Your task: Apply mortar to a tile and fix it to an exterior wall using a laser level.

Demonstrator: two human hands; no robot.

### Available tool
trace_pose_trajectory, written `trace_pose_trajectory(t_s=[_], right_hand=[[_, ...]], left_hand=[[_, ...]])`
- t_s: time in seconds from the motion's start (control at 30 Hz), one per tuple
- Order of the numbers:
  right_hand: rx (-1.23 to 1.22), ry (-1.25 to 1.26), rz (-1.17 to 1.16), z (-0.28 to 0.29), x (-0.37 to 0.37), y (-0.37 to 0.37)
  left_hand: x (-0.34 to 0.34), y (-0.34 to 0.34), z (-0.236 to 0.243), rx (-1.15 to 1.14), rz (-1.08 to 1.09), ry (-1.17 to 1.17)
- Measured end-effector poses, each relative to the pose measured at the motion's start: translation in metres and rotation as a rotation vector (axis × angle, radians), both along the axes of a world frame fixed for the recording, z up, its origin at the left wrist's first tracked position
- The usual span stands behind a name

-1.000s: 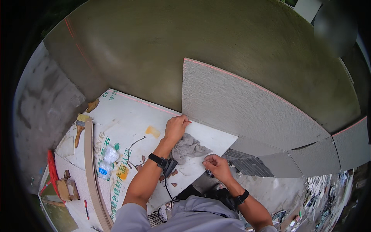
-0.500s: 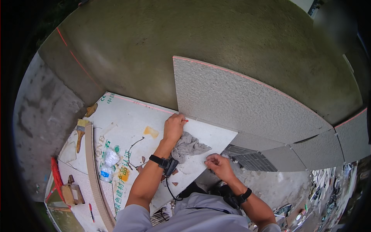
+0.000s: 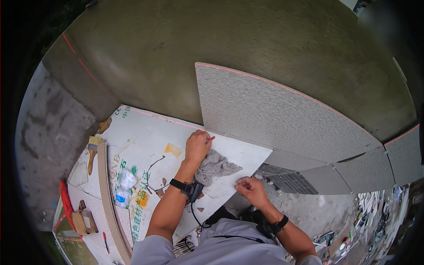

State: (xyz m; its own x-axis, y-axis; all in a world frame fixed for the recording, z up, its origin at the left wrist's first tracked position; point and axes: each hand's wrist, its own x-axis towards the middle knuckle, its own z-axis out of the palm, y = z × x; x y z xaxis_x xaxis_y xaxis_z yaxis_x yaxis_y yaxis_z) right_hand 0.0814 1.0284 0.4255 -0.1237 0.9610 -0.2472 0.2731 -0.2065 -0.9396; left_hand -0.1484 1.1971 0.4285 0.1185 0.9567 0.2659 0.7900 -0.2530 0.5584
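Observation:
My left hand [image 3: 197,146] is closed with a small red piece [image 3: 212,138] poking out past its fingertips; its exact kind does not show. That hand is over the white board [image 3: 238,148], close to the lower left corner of a large rough grey tile [image 3: 274,106] on the wall. Just below it lies a crumpled grey rag [image 3: 216,167]. By the board's right edge, my right hand [image 3: 252,190] has its fingers curled together; whatever they hold, if anything, is hidden. A red laser line runs along the tile's top edge.
On the left are a paintbrush [image 3: 92,152], a long curved brown strip [image 3: 105,185], a crumpled clear plastic bottle [image 3: 125,187], a cardboard-coloured block [image 3: 84,221] and a red pen [image 3: 106,243]. Broken tile chips [image 3: 161,192] lie near my left forearm. Debris [image 3: 375,225] covers the lower right.
My left hand has shifted very slightly left, the red piece still in its fingers. The right hand keeps about the same place and pose. The view has tilted a little.

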Motion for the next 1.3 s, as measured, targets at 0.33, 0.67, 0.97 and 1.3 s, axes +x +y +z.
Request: trace_pose_trajectory(t_s=[0.33,0.67,0.97,1.3], right_hand=[[0.017,0.008,-0.009,-0.006,0.002,-0.003],[0.011,0.027,-0.027,-0.014,0.003,-0.005],[0.016,0.043,-0.025,-0.017,0.002,-0.004],[0.006,0.05,-0.028,-0.017,0.0,-0.004]], left_hand=[[0.004,0.001,0.002,0.067,-0.058,0.036],[0.002,-0.001,0.006,0.046,-0.04,0.108],[0.007,0.007,-0.004,0.105,-0.046,0.172],[0.013,0.011,-0.006,0.142,-0.05,0.189]])
